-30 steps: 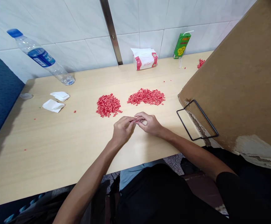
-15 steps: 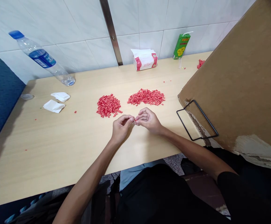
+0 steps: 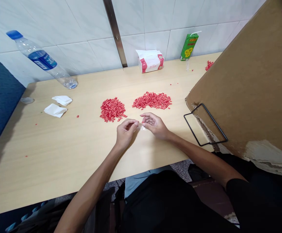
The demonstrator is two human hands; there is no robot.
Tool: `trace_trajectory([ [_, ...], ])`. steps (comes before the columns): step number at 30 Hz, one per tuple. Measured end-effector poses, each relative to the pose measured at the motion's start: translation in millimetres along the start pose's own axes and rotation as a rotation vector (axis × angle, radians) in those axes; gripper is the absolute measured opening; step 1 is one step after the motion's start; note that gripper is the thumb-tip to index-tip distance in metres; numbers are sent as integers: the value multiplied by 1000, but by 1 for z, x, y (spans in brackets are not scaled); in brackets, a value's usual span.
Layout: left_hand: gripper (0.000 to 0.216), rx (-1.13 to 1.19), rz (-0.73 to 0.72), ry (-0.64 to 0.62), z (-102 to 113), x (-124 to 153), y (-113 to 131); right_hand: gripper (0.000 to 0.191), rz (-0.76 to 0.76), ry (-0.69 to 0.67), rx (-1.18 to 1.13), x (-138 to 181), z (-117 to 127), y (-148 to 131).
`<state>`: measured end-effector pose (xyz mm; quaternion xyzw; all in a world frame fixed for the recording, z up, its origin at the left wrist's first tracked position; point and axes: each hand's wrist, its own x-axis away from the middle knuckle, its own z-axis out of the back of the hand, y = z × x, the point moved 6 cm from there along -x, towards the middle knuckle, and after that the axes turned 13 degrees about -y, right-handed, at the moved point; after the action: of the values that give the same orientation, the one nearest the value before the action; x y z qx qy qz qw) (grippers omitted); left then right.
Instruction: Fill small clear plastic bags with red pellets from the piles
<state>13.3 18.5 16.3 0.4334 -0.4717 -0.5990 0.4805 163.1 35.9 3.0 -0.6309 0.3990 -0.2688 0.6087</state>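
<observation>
Left hand: left hand [image 3: 125, 132] was curled, thumb and index fingertips [image 3: 136, 123] pressed together; could not tell if anything was pinched between them.
Right hand: right hand [image 3: 155, 126] was loosely spread, fingers curved, just apart from the left hand, holding nothing visible.
Between hands: a pale translucent scrap [image 3: 143, 128] lay on the table, just beside the right fingers; too small to identify.
Pellets: two heaps of red plastic pellets [image 3: 112, 109] [image 3: 152, 100] sat just ahead of the hands, a smaller heap [image 3: 209, 65] far right.
Handling: pellets looked light, stiff, easily scattered; best taken singly by fingertip pinch at the ends.
Surroundings: pale wood table [image 3: 58, 155], tissue pieces [image 3: 62, 100], tissue pack [image 3: 150, 61], water bottle [image 3: 41, 60], green drink carton [image 3: 188, 47], cardboard sheet [image 3: 240, 81].
</observation>
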Motion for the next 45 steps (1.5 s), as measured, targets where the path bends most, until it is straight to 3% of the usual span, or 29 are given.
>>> trace_trajectory([
  [5,16,19,-1,29,2,0,-1,22,-51,-18,24,0,-2,1],
  [15,17,-20,-92,51,0,3,6,38,-129,-121,-270,-2,-9,5],
  [24,14,-101,-137,50,-2,5,3,41,-148,-176,-312,-2,-17,3],
  [37,14,-213,-187,55,-5,7,9,41,-153,-159,-290,-1,-18,5],
  [45,10,-401,-306,84,-9,13,27,38,-126,-97,-240,0,-16,7],
])
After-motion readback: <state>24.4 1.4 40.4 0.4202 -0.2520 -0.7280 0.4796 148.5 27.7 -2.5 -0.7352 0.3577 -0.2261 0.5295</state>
